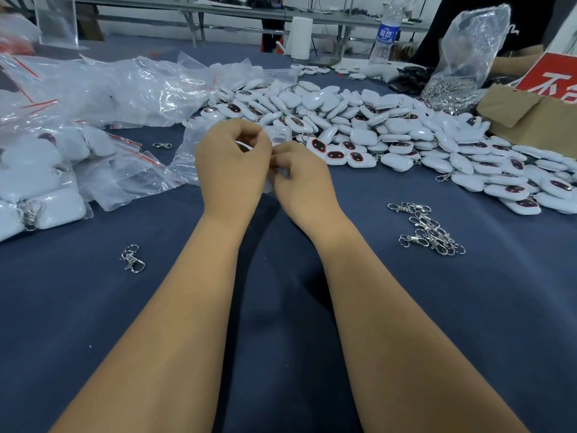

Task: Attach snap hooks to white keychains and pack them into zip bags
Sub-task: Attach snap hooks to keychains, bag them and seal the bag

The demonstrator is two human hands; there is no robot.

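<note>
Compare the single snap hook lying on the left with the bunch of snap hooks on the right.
The single snap hook lies alone on the blue cloth; the bunch of snap hooks is a tangled heap of many. The single one lies nearer the camera; the bunch lies close to the loose white keychains. Both are silver metal.

Your hands (265,170) meet mid-table; keychain pile (374,126) behind, packed zip bags (46,170) left, snap hooks (427,228) right.

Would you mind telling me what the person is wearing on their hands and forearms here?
Nothing that shows. The left hand and right hand are bare, with no gloves, rings or finger guards visible. Both forearms are uncovered all the way to the bottom edge of the picture: no sleeves, watch, bracelet or wrist strap can be seen.
</note>
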